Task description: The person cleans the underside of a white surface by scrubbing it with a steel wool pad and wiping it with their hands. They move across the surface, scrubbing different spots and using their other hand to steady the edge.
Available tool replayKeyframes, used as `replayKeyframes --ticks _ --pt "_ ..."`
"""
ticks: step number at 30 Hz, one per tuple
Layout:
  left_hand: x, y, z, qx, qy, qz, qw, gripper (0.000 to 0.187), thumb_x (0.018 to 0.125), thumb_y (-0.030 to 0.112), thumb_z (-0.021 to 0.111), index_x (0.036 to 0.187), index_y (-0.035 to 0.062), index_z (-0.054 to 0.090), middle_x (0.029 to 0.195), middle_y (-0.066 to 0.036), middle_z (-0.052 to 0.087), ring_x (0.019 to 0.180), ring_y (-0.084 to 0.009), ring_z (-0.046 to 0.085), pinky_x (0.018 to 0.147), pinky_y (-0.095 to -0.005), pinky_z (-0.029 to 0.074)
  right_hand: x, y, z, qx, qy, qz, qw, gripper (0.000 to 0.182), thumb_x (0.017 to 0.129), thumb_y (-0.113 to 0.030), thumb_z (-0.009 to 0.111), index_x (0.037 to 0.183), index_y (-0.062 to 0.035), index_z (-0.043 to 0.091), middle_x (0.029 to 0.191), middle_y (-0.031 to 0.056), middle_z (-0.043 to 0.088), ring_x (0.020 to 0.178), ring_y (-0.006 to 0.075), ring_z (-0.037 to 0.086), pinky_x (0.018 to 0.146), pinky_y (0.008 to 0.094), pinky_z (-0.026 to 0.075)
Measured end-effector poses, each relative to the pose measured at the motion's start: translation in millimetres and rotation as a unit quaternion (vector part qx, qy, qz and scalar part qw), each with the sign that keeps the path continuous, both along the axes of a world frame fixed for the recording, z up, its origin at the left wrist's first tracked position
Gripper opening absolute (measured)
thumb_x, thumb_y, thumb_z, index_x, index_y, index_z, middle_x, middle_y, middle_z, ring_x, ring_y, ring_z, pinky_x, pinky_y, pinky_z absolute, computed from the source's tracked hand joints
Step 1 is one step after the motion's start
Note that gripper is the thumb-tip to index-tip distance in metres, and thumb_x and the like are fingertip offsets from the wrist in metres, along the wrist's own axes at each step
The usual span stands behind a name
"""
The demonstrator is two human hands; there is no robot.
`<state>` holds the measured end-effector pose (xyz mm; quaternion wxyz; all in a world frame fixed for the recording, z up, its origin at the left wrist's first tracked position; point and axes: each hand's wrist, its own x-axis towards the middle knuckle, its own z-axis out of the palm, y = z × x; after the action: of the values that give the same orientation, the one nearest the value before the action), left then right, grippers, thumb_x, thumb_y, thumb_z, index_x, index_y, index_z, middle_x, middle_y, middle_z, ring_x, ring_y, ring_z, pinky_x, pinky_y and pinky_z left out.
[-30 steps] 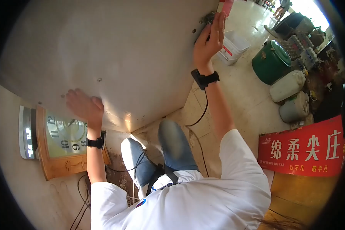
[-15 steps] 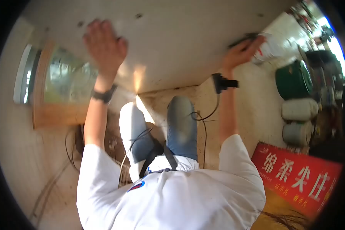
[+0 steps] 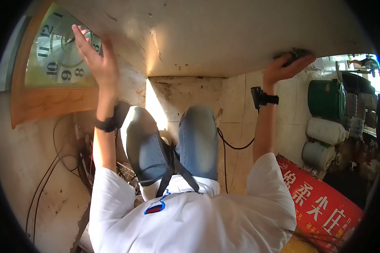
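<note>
A pale flat surface (image 3: 223, 38) with small holes and a scratch spans the top of the view. My left hand (image 3: 98, 63), fingers apart and holding nothing, is at its left edge, in front of a wood-framed clock (image 3: 55, 99). At the right edge of the surface, my right hand (image 3: 287, 67) is curled round a dark object (image 3: 297, 55), which is partly hidden by the fingers. Each wrist wears a black strap.
To the right stand a green drum (image 3: 325, 99), a white container (image 3: 325, 130) and a grey one (image 3: 317, 154). Below them lies a red sign (image 3: 321, 202). Black cables (image 3: 44, 181) hang at the left, and another (image 3: 236, 146) runs near my right knee.
My left hand has left the face of the pale surface for its left edge. My right hand has shifted right and slightly down with the dark object. The view has moved, showing more of the clock.
</note>
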<state>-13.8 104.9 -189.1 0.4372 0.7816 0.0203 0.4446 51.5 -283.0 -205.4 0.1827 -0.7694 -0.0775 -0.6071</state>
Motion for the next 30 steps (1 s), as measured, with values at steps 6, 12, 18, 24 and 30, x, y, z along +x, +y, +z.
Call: replayKeyframes --ticks 6,12,18,24,30 --pt "-2.8 16.5 -27.6 -0.368 0.176 -0.235 0.882 0.063 0.089 0.047 0.040 0.125 -0.0045 0.038 0.119 -0.012 0.049 0.112 -0.0210 0.045 0.096 -0.0339 0.033 1.3 1.1 -4.5 0.014 -0.027 -0.003 1.000 0.047 0.088 -0.013 0.040 0.129 0.0064 0.031 0.135 0.0250 0.029 0.126 0.0390 0.026 0.104 0.0445 0.021" --pt "-6.4 17.6 -28.2 -0.305 0.216 -0.218 0.901 0.065 0.088 0.053 0.038 0.123 -0.0013 0.041 0.119 -0.009 0.048 0.111 -0.0168 0.044 0.098 -0.0309 0.031 -7.0 20.4 8.6 0.079 0.002 -0.010 0.997 0.046 0.090 -0.014 0.035 0.131 0.0058 0.029 0.137 0.0240 0.024 0.129 0.0376 0.020 0.106 0.0433 0.018" --pt "-4.6 18.1 -33.6 -0.300 0.194 -0.192 0.914 0.050 0.089 0.047 0.043 0.103 0.0005 0.055 0.092 0.001 0.054 0.084 -0.0079 0.047 0.077 -0.0216 0.036 -24.5 128.9 1.1 -0.028 0.020 0.052 0.998 0.047 0.092 -0.017 0.037 0.135 -0.0010 0.025 0.141 0.0161 0.020 0.131 0.0292 0.019 0.105 0.0401 0.020" --pt "4.1 27.4 -56.5 -0.312 0.175 -0.193 0.914 0.044 0.088 0.044 0.048 0.091 0.0007 0.057 0.077 0.006 0.046 0.072 -0.0043 0.038 0.067 -0.0179 0.032 -38.6 206.6 -47.0 -0.228 0.067 0.245 0.940 0.035 0.081 -0.006 0.050 0.115 -0.0101 0.053 0.124 0.0064 0.048 0.115 0.0216 0.044 0.097 0.0367 0.033" --pt "1.4 25.3 -48.1 -0.303 0.146 -0.214 0.917 0.041 0.088 0.039 0.051 0.093 -0.0014 0.057 0.079 0.005 0.050 0.075 -0.0050 0.041 0.069 -0.0179 0.033 -23.1 122.8 -7.1 -0.140 0.018 0.044 0.989 0.041 0.088 -0.010 0.038 0.128 -0.0036 0.039 0.134 0.0139 0.037 0.126 0.0309 0.030 0.103 0.0443 0.023"
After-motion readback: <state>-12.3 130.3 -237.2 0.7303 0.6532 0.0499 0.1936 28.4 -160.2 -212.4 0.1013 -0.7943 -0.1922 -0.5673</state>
